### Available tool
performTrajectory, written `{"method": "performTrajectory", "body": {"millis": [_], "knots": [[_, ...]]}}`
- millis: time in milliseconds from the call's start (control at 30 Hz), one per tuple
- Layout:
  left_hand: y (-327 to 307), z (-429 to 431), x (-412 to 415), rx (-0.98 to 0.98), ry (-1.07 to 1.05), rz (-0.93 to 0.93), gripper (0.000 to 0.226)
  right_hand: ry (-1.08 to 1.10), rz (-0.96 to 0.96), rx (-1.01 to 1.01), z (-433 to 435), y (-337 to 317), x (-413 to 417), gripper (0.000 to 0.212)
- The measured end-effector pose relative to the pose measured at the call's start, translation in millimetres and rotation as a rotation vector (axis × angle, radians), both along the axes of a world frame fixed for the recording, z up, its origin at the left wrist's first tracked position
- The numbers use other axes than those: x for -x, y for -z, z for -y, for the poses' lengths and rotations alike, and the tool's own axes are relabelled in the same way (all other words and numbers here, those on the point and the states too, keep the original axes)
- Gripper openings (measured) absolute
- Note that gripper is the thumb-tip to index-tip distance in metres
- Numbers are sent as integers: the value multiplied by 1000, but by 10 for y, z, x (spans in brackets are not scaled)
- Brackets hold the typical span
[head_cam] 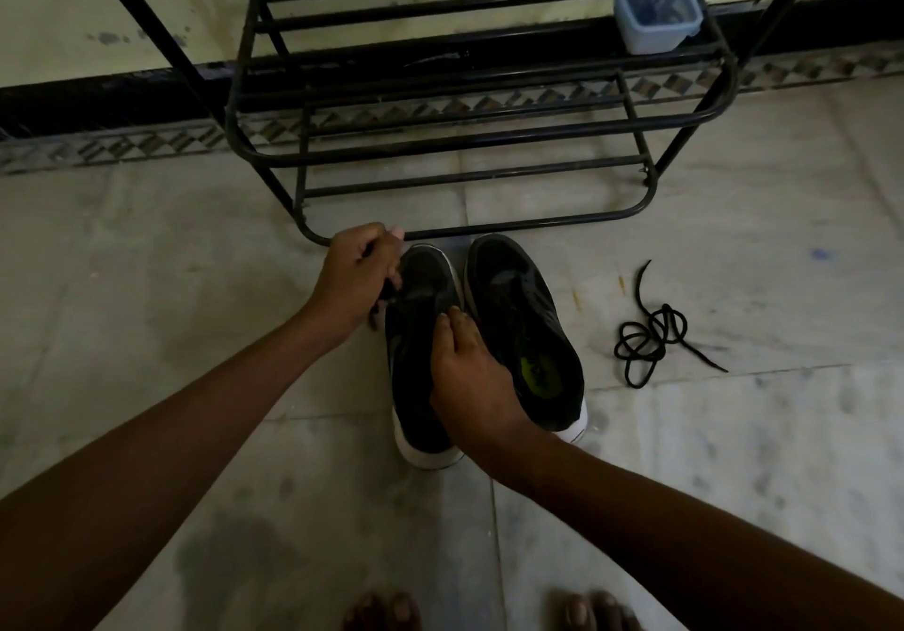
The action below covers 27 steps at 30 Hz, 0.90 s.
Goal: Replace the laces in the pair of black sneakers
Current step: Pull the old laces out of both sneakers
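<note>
Down at the front bar of the shoe rack [489, 227], leftmost: the left hand [359, 273], fingers curled tight and pinching a dark strand, apparently a lace [386, 294], beside the toe end of the left sneaker [423, 283]. Too dim to say which eyelet, or whether old lace or new.

Next along, just in front of the rack, that left sneaker flat on the floor [195, 337], toe toward the rack, black upper over a white sole. Laid over its middle, the right hand [469, 371], fingers close together, tips pressing down near the tongue. Thumb hidden, so no saying whether hooked round the side.

Close beside on the right, possibly touching, the right sneaker [518, 307], likewise toe to the rack, seemingly laceless, mouth open on a green insole [535, 371] with dark print — not readable. No brand legible anywhere.

In front of the rack's right end, well apart from the pair, a loose black lace [650, 337] tangled on the floor. Up on the rack's right end, a lidded bluish tub [655, 9], no label visible.

Handling, by judgement: sneakers light, soft-walled, prone to skid on smooth tile — best pinned at midfoot or heel. Lace limp and thin, liable to snag; best taken by the stiff tip and fed through, not pushed from the slack.
</note>
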<state>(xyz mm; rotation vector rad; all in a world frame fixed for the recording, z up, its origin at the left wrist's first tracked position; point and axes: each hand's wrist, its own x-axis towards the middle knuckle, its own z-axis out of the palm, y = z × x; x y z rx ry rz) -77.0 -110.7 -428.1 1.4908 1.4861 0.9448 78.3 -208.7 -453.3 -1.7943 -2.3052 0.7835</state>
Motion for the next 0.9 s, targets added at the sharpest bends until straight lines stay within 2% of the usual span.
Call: {"method": "performTrajectory", "body": {"millis": [100,167,233,433,533,667,767,900], "knots": [[11,-8,21,-111,89,-365,27,5,-23,-2,-1,7,-18,69],[24,20,41,-107,131,-556,24,17,-31,11,2,7,-30,71],[54,58,52,25,161,-642,32,25,-45,14,7,10,-36,72],[56,129,67,339,269,-700,53,34,-105,64,-19,-35,-42,69],[6,124,109,613,356,-609,56,47,-155,82,-75,-88,-64,57],[-168,74,206,893,394,-341,50,69,-261,124,-156,-216,-123,25],[-279,41,165,873,327,-141,46,113,-323,128,-207,-339,-222,14],[-367,36,-234,722,181,-34,47,204,-353,6,-298,-557,-451,16]]}}
